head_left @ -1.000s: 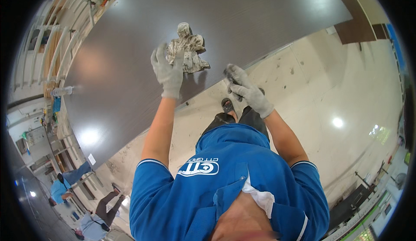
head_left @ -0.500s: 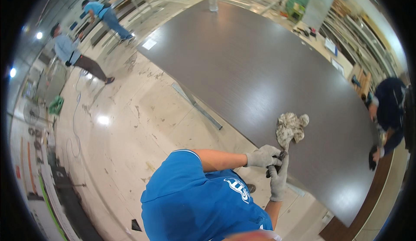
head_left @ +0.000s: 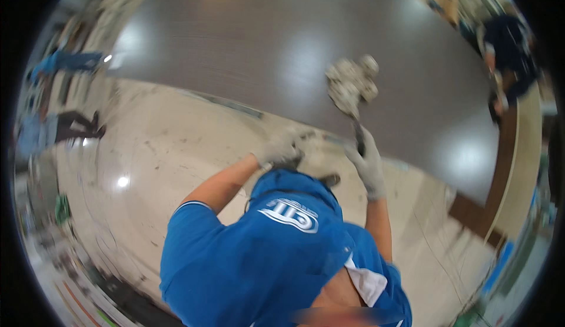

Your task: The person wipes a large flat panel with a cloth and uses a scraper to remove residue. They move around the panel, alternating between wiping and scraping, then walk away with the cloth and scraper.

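Note:
A crumpled, stained whitish rag [head_left: 348, 84] lies on the dark brown wood-grain panel [head_left: 235, 50], close to its near edge. My right hand [head_left: 369, 165], in a grey work glove, is at that edge below the rag. Between its thumb and fingers is a slim dark thing [head_left: 358, 137] reaching up to the rag's narrow tail; whether it belongs to the rag I cannot make out. My left hand [head_left: 281, 149], gloved too, hovers apart from it over the floor, just short of the panel. Motion smears its fingers, with something dark near the tips.
A person in dark clothes [head_left: 509, 56] is at the panel's right end, beside a brown and pale board [head_left: 512, 168]. Two people in blue tops, one in jeans [head_left: 79, 62], are off to the left. A metal bar [head_left: 232, 107] shows under the panel's near edge.
My hands, together at the rag's tail before, have parted; my left hand has moved left. The whole view has tilted, so the panel sits higher. The rag still lies on the panel.

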Motion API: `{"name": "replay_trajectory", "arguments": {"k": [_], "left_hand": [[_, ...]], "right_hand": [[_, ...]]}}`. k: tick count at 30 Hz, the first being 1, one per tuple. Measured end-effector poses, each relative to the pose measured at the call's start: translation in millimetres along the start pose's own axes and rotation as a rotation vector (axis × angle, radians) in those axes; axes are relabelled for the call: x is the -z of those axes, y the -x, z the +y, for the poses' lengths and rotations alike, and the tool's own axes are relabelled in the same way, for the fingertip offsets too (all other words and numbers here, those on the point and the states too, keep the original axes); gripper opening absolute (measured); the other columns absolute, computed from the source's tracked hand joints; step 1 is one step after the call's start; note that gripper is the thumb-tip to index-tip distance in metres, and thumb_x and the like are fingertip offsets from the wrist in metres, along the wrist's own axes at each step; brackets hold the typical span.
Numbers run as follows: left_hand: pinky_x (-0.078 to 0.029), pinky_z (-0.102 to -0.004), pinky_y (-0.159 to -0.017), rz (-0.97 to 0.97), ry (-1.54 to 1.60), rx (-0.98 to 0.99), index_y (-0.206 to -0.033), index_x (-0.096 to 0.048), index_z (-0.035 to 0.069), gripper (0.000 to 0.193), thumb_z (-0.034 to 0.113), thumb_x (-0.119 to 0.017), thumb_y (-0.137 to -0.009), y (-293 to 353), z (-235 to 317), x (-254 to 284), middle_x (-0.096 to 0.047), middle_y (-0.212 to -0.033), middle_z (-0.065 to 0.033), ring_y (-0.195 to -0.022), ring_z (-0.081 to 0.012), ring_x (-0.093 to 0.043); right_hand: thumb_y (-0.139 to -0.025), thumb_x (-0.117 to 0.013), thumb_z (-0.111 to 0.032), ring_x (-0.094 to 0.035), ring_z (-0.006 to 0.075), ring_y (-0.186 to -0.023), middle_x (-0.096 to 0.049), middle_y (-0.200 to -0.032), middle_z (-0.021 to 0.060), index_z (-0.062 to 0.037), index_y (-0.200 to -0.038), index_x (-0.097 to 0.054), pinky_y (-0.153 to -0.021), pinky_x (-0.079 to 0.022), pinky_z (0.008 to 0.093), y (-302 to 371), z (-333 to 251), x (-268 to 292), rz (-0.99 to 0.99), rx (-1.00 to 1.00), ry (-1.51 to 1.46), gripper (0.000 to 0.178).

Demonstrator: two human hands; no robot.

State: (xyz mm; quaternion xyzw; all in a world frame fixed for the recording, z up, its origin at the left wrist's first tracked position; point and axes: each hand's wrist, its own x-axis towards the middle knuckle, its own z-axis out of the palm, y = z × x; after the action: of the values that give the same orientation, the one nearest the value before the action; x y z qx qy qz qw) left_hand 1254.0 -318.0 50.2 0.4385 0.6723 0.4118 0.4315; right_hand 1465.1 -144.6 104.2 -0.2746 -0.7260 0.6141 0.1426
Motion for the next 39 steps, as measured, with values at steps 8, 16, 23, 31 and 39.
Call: {"name": "replay_trajectory", "arguments": {"k": [8,16,23,31,39], "left_hand": [[-0.054,-0.0294,-0.078,0.078,0.189,0.086,-0.126,-0.062,0.002,0.056,0.023,-0.085,-0.079,-34.0,86.2,-23.8,-0.068,-0.109,-0.0080,-0.087,-0.0122,-0.064],[-0.055,-0.0326,-0.076,0.097,-0.037,-0.052,-0.103,-0.070,0.002,0.017,0.015,-0.071,-0.091,-45.9,34.2,-35.1,-0.073,-0.091,-0.0082,-0.078,-0.0159,-0.068],[-0.052,-0.0352,-0.069,0.127,0.260,-0.026,-0.099,-0.073,0.005,0.026,0.029,-0.077,-0.088,-19.4,-6.8,-27.1,-0.070,-0.076,-0.0097,-0.073,-0.0208,-0.066],[-0.050,-0.0308,-0.064,0.027,0.384,0.141,-0.095,-0.073,0.003,0.026,0.029,-0.075,-0.090,-20.2,38.3,-27.1,-0.069,-0.081,-0.0050,-0.070,-0.0135,-0.061],[-0.051,-0.0353,-0.066,-0.189,-0.209,0.170,-0.103,-0.073,0.004,0.033,0.034,-0.073,-0.088,-1.2,-2.6,26.0,-0.070,-0.083,-0.0116,-0.075,-0.0201,-0.065]], "right_hand": [[-0.085,-0.076,-0.018,-0.056,0.0265,-0.128,-0.057,-0.139,0.0189,-0.0009,-0.148,-0.041,-0.107,-0.044,0.0361,-2.5,-5.0,-24.8,0.043,-0.069,-0.116,0.074],[-0.084,-0.071,-0.004,-0.051,0.0265,-0.135,-0.052,-0.145,0.0173,-0.0001,-0.149,-0.040,-0.108,-0.043,0.0358,6.8,8.0,-30.7,-0.046,-0.187,0.072,0.071],[-0.092,-0.070,-0.011,-0.053,0.0291,-0.135,-0.052,-0.145,0.0212,0.0036,-0.149,-0.037,-0.104,-0.048,0.0354,13.6,32.9,-29.7,-0.068,-0.168,-0.019,0.068],[-0.089,-0.070,-0.006,-0.054,0.0293,-0.133,-0.049,-0.148,0.0215,0.0043,-0.150,-0.035,-0.106,-0.046,0.0372,-2.3,11.5,-56.1,-0.117,-0.093,-0.030,0.071],[-0.090,-0.073,-0.021,-0.062,0.0209,-0.097,-0.065,-0.103,0.0114,0.0002,-0.124,-0.059,-0.083,-0.049,0.0336,21.2,17.4,-26.8,-0.078,-0.235,0.395,0.043]]}}
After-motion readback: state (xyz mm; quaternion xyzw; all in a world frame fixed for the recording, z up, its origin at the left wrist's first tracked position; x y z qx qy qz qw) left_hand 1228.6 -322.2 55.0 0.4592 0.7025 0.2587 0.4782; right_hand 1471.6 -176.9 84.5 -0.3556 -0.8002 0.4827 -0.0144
